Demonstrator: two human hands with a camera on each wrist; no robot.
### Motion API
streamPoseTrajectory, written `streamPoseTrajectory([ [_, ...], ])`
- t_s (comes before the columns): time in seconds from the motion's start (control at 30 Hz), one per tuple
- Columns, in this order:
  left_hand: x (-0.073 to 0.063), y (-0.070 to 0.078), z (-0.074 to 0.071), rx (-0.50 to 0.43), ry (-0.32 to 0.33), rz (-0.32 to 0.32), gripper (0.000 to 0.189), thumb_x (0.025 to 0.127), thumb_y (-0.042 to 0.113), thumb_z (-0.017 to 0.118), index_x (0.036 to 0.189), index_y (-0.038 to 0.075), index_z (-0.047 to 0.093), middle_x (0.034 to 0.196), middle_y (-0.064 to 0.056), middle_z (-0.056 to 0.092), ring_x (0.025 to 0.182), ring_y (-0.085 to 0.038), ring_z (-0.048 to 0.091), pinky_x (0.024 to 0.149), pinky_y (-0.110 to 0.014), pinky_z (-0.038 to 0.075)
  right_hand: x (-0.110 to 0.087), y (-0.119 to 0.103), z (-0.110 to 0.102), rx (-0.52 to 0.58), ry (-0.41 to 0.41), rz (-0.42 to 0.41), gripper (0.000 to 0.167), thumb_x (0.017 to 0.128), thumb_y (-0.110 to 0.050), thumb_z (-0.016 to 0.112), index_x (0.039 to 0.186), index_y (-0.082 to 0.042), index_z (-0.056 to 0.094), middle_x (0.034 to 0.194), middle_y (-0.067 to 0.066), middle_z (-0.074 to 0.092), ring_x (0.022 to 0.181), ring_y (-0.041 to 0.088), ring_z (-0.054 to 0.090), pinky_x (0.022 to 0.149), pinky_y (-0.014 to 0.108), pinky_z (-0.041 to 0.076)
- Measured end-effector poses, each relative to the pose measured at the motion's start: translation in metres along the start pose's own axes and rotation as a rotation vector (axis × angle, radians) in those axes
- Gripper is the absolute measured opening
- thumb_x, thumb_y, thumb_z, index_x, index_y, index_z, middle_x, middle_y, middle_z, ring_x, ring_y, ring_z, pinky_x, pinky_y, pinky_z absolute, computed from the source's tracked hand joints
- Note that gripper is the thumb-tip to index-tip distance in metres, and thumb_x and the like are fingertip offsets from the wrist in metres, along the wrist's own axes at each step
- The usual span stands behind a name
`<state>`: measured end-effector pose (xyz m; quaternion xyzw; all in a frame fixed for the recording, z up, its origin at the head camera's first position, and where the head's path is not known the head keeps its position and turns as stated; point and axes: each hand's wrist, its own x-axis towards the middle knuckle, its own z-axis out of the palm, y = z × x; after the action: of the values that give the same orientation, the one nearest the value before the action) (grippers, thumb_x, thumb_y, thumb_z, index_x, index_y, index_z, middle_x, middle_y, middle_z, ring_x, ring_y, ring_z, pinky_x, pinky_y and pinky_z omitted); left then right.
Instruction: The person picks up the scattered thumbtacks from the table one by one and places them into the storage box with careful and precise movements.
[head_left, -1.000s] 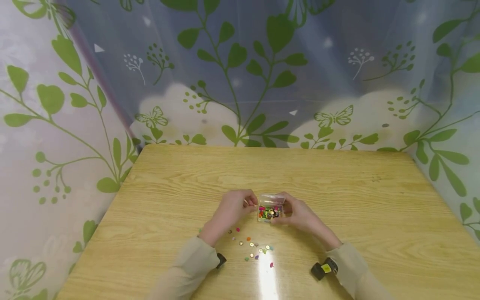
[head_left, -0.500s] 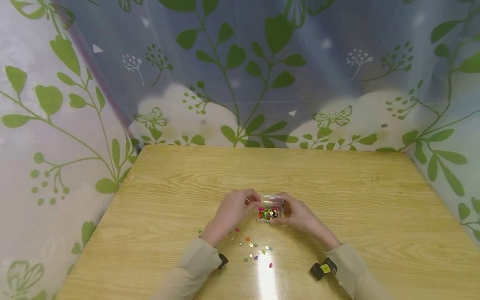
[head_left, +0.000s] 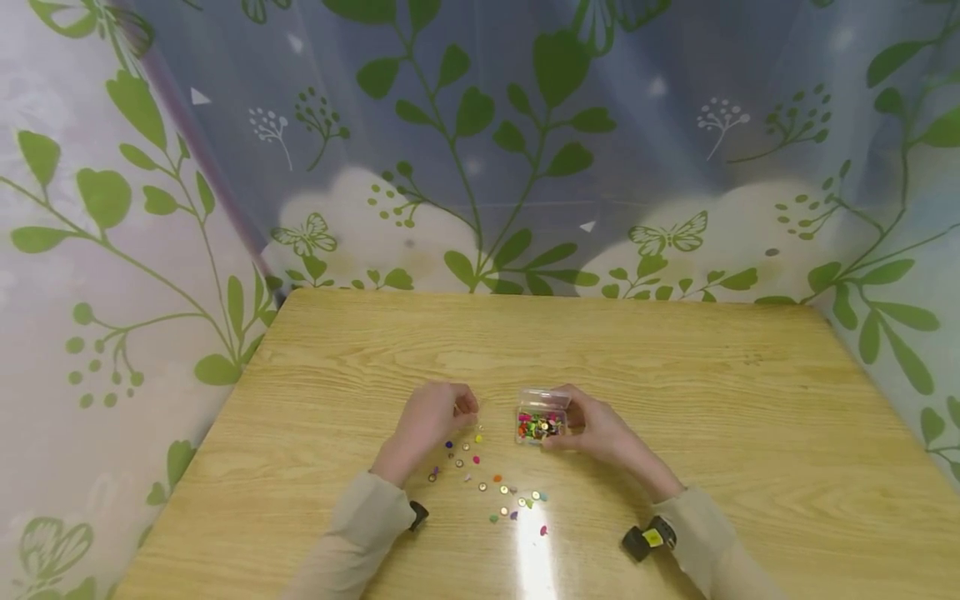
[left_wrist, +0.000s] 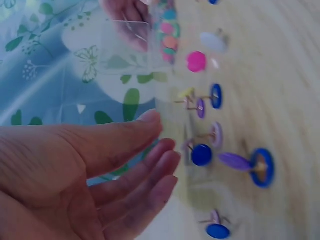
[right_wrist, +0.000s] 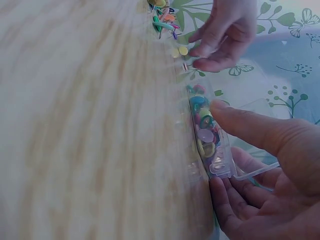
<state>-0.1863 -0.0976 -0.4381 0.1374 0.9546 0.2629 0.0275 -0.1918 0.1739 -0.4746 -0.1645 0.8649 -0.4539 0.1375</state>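
Observation:
Thumb and fingers of my right hand [head_left: 596, 427] grip the right end of a small clear plastic box [right_wrist: 220, 165] standing on the table. Its hinged lid [head_left: 545, 398] is raised at the back, and colourful thumbtacks [head_left: 540, 425] fill it. To the left of the box, my left hand [head_left: 431, 421] hovers low over loose thumbtacks. In the left wrist view its thumb and fingers are apart and relaxed, with nothing between them. A blue thumbtack [left_wrist: 201, 155] lies just past those fingertips, beside a purple thumbtack [left_wrist: 235, 161].
More thumbtacks lie scattered on the wooden table [head_left: 675, 358] in front of the box, among them an orange one [head_left: 497, 478] and a pink one [head_left: 543, 530]. A leaf-patterned curtain [head_left: 480, 150] hangs behind the table and along its sides.
My left hand has moved from the box's left edge leftward to the loose thumbtacks, uncovering several of them. The right hand and the box have stayed in place.

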Motion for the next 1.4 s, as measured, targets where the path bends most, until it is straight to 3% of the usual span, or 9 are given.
streamPoseTrajectory([
  [0.17, -0.003, -0.007, 0.005, 0.046, -0.034, -0.046, 0.013, 0.083, 0.011, 0.082, 0.081, 0.014, 0.070, 0.077, 0.004, 0.065, 0.072, -0.012, 0.058, 0.070, -0.029, 0.050, -0.001, 0.001, 0.001, 0.000, -0.002, -0.005, 0.068, 0.079, -0.019, 0.087, 0.136, -0.005, 0.053, 0.122, 0.018, 0.067, 0.108, 0.033, 0.067, 0.096, 0.051, 0.053],
  [0.47, -0.005, -0.008, 0.002, 0.008, -0.049, -0.099, 0.011, 0.088, 0.008, 0.078, 0.080, 0.011, 0.071, 0.068, 0.004, 0.058, 0.063, -0.012, 0.051, 0.061, -0.025, 0.044, 0.000, 0.002, 0.000, -0.020, 0.005, -0.007, 0.067, 0.079, -0.021, 0.087, 0.136, -0.007, 0.054, 0.122, 0.016, 0.067, 0.107, 0.032, 0.067, 0.096, 0.052, 0.053],
  [0.77, -0.001, -0.001, 0.004, 0.028, 0.033, -0.033, 0.009, 0.091, 0.016, 0.076, 0.084, 0.018, 0.070, 0.079, 0.003, 0.071, 0.067, -0.012, 0.058, 0.061, -0.028, 0.046, -0.001, 0.000, -0.001, -0.024, 0.003, -0.010, 0.066, 0.079, -0.020, 0.087, 0.135, -0.007, 0.054, 0.122, 0.016, 0.067, 0.105, 0.031, 0.067, 0.095, 0.051, 0.054],
  [1.07, 0.006, 0.022, 0.015, 0.009, 0.021, 0.088, 0.010, 0.090, 0.024, 0.077, 0.084, 0.020, 0.070, 0.082, 0.003, 0.075, 0.061, -0.007, 0.059, 0.054, -0.021, 0.043, 0.000, 0.001, -0.001, -0.015, 0.000, -0.008, 0.067, 0.080, -0.020, 0.086, 0.137, -0.008, 0.053, 0.122, 0.018, 0.067, 0.105, 0.032, 0.068, 0.092, 0.050, 0.055],
  [1.4, 0.010, 0.044, 0.020, -0.090, -0.014, 0.151, 0.006, 0.090, 0.024, 0.077, 0.088, 0.019, 0.073, 0.087, 0.005, 0.075, 0.073, -0.008, 0.067, 0.067, -0.023, 0.051, 0.000, 0.000, -0.001, -0.002, 0.002, -0.003, 0.066, 0.079, -0.018, 0.087, 0.136, -0.011, 0.054, 0.121, 0.014, 0.067, 0.105, 0.029, 0.067, 0.091, 0.046, 0.056],
])
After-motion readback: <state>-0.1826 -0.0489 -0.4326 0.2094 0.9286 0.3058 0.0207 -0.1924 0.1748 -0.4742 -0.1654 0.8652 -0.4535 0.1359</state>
